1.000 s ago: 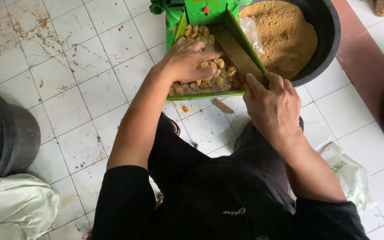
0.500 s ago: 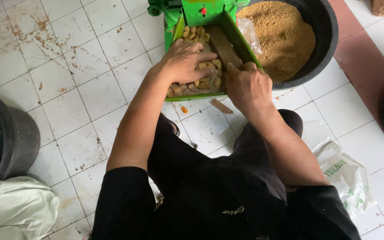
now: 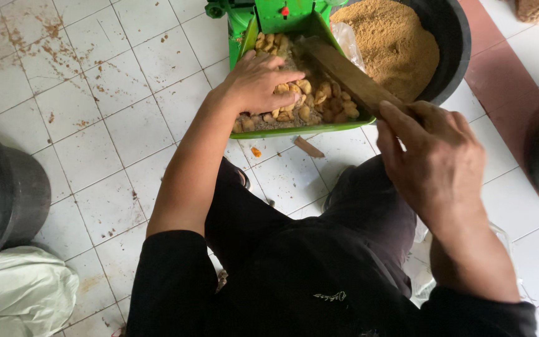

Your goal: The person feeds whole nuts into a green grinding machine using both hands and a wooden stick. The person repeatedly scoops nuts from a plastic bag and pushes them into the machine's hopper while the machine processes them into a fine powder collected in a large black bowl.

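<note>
A green metal tray (image 3: pixel 294 130) of a green machine (image 3: pixel 269 12) holds several pale yellow-brown chunks (image 3: pixel 319 100). My left hand (image 3: pixel 258 82) rests palm down on the chunks at the tray's left side, fingers curled over them. My right hand (image 3: pixel 435 159) grips the near end of a flat brown wooden stick (image 3: pixel 344 72), which slants up and left into the tray over the chunks. The stick's near end is hidden inside my fist.
A black basin (image 3: pixel 450 56) of brown ground powder (image 3: pixel 391 43) stands right of the tray. A black bucket (image 3: pixel 4 187) and a white sack (image 3: pixel 17 296) lie at the left. A wood splinter (image 3: pixel 308 147) lies on the white tiled floor (image 3: pixel 95 93).
My right hand drew back toward me and to the right, pulling the wooden stick out along the tray. My left hand stayed on the chunks.
</note>
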